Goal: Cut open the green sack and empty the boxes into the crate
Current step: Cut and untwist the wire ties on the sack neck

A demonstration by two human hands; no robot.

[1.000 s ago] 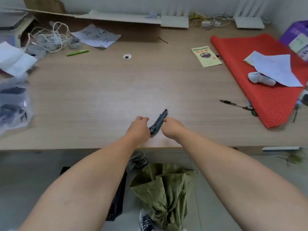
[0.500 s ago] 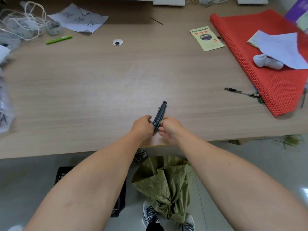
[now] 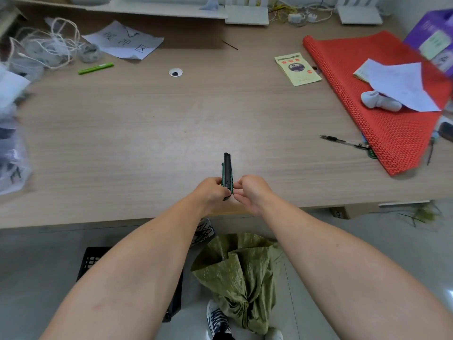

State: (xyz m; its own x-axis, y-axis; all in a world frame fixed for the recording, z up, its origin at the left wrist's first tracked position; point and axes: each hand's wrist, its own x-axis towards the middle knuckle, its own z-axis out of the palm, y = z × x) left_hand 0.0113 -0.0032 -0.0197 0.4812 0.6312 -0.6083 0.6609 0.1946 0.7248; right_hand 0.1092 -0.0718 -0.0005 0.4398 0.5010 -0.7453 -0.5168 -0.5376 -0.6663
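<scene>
A black and green utility knife [image 3: 227, 170] points away from me above the near edge of the wooden table [image 3: 152, 128]. My left hand [image 3: 211, 191] grips its near end. My right hand [image 3: 252, 192] is beside it, fingertips at the same end of the handle. On the floor under the table stands the green sack [image 3: 241, 273], its tied neck toward my feet. A black crate [image 3: 92, 260] lies on the floor to the sack's left, mostly hidden behind my left forearm. No boxes show.
A red mesh mat [image 3: 382, 119] with papers covers the table's right side. A black pen [image 3: 343, 141] lies by the mat's edge, a yellow booklet [image 3: 297, 68] farther back. A green marker [image 3: 95, 68], cords and plastic bags crowd the left. My shoe [image 3: 218, 322] is below the sack.
The knife has swung from slanting right to pointing straight away, lifted a little. Both hands stay at its near end. The view tilted up and shows more of the table's back.
</scene>
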